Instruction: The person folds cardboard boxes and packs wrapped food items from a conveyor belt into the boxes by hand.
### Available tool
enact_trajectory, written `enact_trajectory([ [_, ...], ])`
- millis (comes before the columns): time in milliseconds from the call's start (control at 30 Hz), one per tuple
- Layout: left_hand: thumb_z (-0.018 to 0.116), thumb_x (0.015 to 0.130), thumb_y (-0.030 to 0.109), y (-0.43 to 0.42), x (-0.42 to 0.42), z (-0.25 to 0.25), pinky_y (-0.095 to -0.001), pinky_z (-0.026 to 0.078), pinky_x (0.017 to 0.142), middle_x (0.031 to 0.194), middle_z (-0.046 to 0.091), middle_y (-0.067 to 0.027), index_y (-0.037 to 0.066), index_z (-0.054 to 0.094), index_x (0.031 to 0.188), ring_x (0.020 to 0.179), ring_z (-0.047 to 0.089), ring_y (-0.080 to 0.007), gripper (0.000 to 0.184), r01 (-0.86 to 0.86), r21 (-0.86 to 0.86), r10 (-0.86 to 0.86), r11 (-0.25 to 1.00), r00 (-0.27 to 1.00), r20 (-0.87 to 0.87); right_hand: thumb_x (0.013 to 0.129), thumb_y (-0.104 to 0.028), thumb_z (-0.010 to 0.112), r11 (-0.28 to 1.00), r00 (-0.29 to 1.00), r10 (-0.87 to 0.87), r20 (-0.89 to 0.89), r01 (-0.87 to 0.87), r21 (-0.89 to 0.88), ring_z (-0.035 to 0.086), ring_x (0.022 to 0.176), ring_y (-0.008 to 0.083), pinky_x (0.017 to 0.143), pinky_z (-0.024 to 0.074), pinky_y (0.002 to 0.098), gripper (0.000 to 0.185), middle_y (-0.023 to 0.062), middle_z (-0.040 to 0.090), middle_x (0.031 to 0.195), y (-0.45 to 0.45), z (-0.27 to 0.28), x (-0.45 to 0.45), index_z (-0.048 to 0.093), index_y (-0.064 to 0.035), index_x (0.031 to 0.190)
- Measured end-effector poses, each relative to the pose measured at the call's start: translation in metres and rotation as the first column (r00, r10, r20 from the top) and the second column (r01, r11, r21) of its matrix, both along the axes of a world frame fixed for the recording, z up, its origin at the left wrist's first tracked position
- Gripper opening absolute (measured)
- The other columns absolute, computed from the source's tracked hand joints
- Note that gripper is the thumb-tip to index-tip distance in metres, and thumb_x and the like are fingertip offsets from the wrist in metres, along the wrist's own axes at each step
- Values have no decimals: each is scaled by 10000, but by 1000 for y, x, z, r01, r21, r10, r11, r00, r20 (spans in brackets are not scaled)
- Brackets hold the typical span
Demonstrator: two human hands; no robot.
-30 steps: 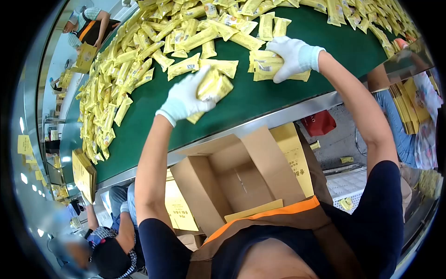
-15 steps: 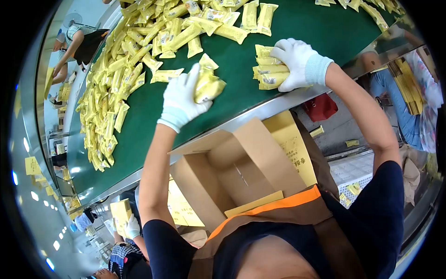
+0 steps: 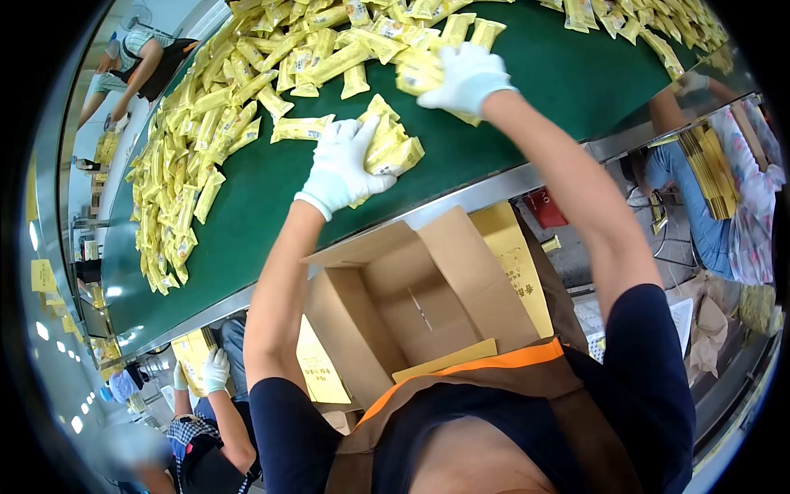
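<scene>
My left hand [image 3: 341, 169], in a white glove, curls around a small bunch of yellow snack packets [image 3: 395, 150] on the green table surface [image 3: 271, 198]. Farther up and to the right, my gloved right hand [image 3: 469, 78] is closed over more yellow packets [image 3: 418, 74], slightly blurred; its fingertips are close to the packets of the large pile [image 3: 329, 58]. Below both hands, against my apron, an open cardboard box [image 3: 403, 313] has its flaps spread and shows a bare inside.
The metal table edge [image 3: 461, 198] runs between the box and the packets. Another packet pile [image 3: 683, 33] lies at upper right. At lower left a co-worker's gloved hand [image 3: 216, 369] holds a yellow carton [image 3: 191, 356]. Another person [image 3: 728, 206] stands at right beside folded cartons [image 3: 709, 173].
My right hand has moved left and up toward the large pile with packets under it. My left hand has shifted slightly right with its bunch. The co-worker's carton has moved left in view.
</scene>
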State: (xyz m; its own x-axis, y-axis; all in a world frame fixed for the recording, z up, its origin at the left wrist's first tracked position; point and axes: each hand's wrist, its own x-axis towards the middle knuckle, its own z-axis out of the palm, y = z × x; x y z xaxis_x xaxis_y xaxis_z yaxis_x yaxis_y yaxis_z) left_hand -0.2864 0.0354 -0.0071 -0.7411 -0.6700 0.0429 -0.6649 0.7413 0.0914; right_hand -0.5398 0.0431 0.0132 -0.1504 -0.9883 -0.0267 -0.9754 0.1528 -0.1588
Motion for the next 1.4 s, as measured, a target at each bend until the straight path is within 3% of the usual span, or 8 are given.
enact_trajectory([
  [400,719,586,628,13,15,14,-463,345,1076,1384,472,-216,224,274,1556,1285,473,-367,1141,-114,161,71,980,965,251,692,-535,679,951,952,305,0,-304,53,582,1133,353,941,490,429,791,201,557,1212,12,-15,34,503,-106,1332],
  [500,709,602,591,12,34,21,-410,431,1023,1271,522,-247,202,281,1550,1192,543,-388,1110,-219,253,177,942,968,177,672,-532,748,983,842,180,508,-178,-54,603,1140,337,968,485,398,884,239,584,1244,22,-8,10,469,-110,1396],
  [567,774,603,509,13,81,9,-422,447,1017,1238,541,-274,89,304,1531,1181,554,-400,1122,-254,299,326,920,919,-223,712,-474,768,976,394,174,902,-192,-104,616,1128,299,946,496,384,849,217,606,1246,60,33,-1,461,-70,1393],
  [733,644,861,240,84,146,101,-361,547,874,1191,600,-107,21,394,1443,1059,625,-211,670,129,789,747,601,261,-612,722,-210,718,478,453,860,233,-877,-58,571,1161,328,999,438,402,506,170,578,1216,178,108,69,584,-62,1187],
  [800,772,771,257,116,145,112,-390,531,950,1336,576,-174,-14,400,1433,1169,604,-249,806,646,692,706,323,323,-631,707,-207,710,288,334,927,168,-925,249,558,1181,353,1017,419,437,519,175,576,1228,191,92,114,592,-72,1194],
  [833,818,709,261,107,140,107,-390,494,987,1344,565,-172,-8,366,1464,1192,583,-255,921,648,599,163,471,604,-780,706,-210,706,189,294,929,225,-899,395,551,1187,369,1024,409,460,557,180,574,1237,190,78,131,577,-73,1229],
  [1000,753,622,556,141,62,93,-414,465,979,1227,560,-254,179,294,1546,1156,573,-409,1098,-13,673,-92,740,988,121,772,-245,675,291,273,807,524,-955,49,609,1077,429,936,478,520,502,274,606,1132,236,-54,157,552,-60,1223],
  [1400,767,701,445,188,0,12,-461,452,870,1259,518,-154,271,426,1466,1123,531,-310,855,-113,200,3,973,875,483,711,-303,759,316,415,877,243,-878,361,514,1146,372,900,459,476,653,209,524,1226,266,0,133,535,-119,1296],
])
